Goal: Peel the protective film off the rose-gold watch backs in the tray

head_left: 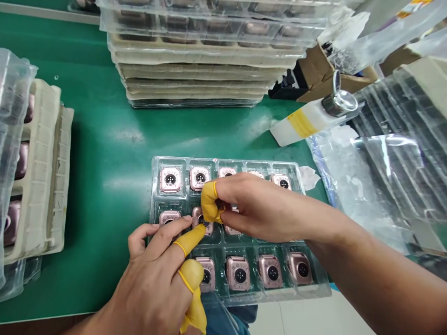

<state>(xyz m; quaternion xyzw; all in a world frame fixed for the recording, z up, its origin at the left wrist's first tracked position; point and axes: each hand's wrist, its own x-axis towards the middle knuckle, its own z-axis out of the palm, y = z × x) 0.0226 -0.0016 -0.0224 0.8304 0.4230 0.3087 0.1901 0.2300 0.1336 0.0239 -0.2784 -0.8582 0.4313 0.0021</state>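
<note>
A clear plastic tray (223, 294) holds rows of rose-gold smartwatch bodies, lying back side up with round dark sensors showing. One watch body (198, 216) in the middle row lies between my hands. My left hand (153, 274) reaches in from below with fingers stretched; a finger in a yellow finger cot touches this watch body's lower edge. Over its right side is my right hand (244, 204), with yellow-cotted thumb and finger pinched together. Whatever lies between those tips is hidden. My right hand and forearm cover part of the tray.
A tall stack of filled trays (195, 74) stands at the back of the green table (101, 186). More trays (45, 172) are at the left. To the right are a white dispenser bottle (303, 121), plastic bags (363, 181) and a cardboard box (316, 70).
</note>
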